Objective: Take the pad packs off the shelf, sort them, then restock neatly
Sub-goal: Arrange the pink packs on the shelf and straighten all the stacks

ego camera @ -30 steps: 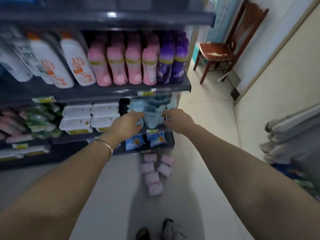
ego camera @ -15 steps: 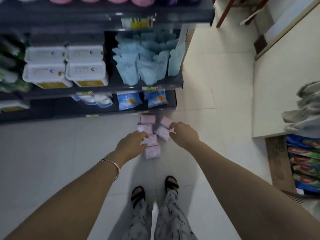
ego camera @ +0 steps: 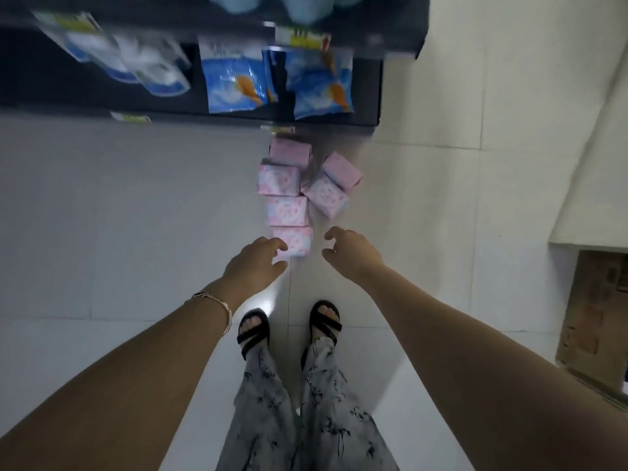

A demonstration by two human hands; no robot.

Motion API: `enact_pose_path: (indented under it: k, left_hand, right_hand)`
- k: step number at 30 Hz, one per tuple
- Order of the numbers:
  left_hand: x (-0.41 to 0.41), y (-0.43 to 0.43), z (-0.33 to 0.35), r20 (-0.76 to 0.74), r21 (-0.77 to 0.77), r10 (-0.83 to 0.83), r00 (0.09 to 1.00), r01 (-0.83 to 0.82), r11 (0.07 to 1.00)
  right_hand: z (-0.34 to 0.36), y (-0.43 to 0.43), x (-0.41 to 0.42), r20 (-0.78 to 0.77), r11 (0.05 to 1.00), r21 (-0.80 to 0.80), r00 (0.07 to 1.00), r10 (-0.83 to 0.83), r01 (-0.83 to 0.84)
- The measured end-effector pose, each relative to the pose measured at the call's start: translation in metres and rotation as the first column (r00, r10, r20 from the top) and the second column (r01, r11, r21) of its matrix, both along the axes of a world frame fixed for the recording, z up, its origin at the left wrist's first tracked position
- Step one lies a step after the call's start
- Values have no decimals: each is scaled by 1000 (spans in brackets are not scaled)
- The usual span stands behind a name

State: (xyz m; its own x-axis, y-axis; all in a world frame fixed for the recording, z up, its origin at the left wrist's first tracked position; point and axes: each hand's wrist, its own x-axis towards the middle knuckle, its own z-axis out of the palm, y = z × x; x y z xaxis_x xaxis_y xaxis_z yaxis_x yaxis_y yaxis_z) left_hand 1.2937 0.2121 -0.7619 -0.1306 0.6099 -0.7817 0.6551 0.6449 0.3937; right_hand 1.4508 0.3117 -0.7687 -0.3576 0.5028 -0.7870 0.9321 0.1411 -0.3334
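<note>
Several pink pad packs [ego camera: 285,180] lie in a loose cluster on the floor just in front of the dark shelf unit [ego camera: 394,39]. The nearest pink pack [ego camera: 297,239] sits between my hands. My left hand [ego camera: 255,261] hovers at its left edge with fingers apart, holding nothing. My right hand [ego camera: 350,253] is to the pack's right, fingers curled but apart, also holding nothing. Light blue pad packs [ego camera: 299,5] show at the shelf's upper level, cut off by the frame. Blue packs [ego camera: 234,83] stand on the bottom shelf.
White and blue packets [ego camera: 136,62] fill the bottom shelf's left side. My sandalled feet [ego camera: 289,326] stand on the pale tiled floor [ego camera: 102,215] right behind the pink packs. A brown crate [ego camera: 594,317] sits at the right by a white wall ledge.
The view tilted down from the shelf to the floor. Both hands left the light blue packs on the shelf and dropped toward the pink packs on the floor.
</note>
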Motion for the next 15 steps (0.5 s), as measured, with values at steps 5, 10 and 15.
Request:
enact_pose_path:
  k: [5, 10, 15]
  left_hand:
    - [-5, -10, -85, -17, -51, -18, 1000, 17, 999]
    - [-17, -10, -176, -41, -67, -25, 999, 22, 998]
    - [-22, 6, -255, -62, 9, 206, 977, -206, 978]
  right_hand:
    - [-89, -17, -3, 43, 998, -60, 999, 14, -11]
    - [-180, -25, -20, 48, 998, -63, 999, -19, 22]
    - [-265, -34, -32, 60, 987, -38, 987, -151, 153]
